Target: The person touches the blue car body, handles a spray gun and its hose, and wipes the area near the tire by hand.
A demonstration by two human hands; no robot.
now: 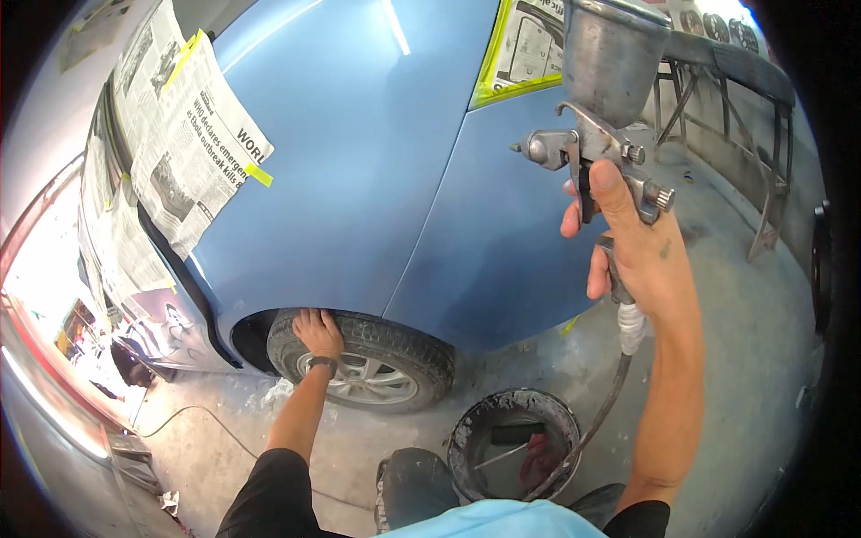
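Observation:
In my right hand (639,255) is a metal paint spray gun (594,134), raised at the upper right with its nozzle toward the left. My fingers wrap its handle, some near the trigger, and my thumb lies along the back. A grey paint cup (617,67) sits on top of the gun. From the handle a dark air hose (603,412) with white wrapping runs down. My left hand (319,335) lies on top of the car tyre (421,350), fingers stretched out under the wheel arch. Above it is the blue car body panel (341,179).
Newspaper (202,134) masks the car's left side, and yellow tape edges a papered window (525,54). A round, paint-stained black bucket (466,448) with a red cloth stands near my knees. A metal-legged stand (726,67) is at the far right. A thin cable (220,421) crosses the floor.

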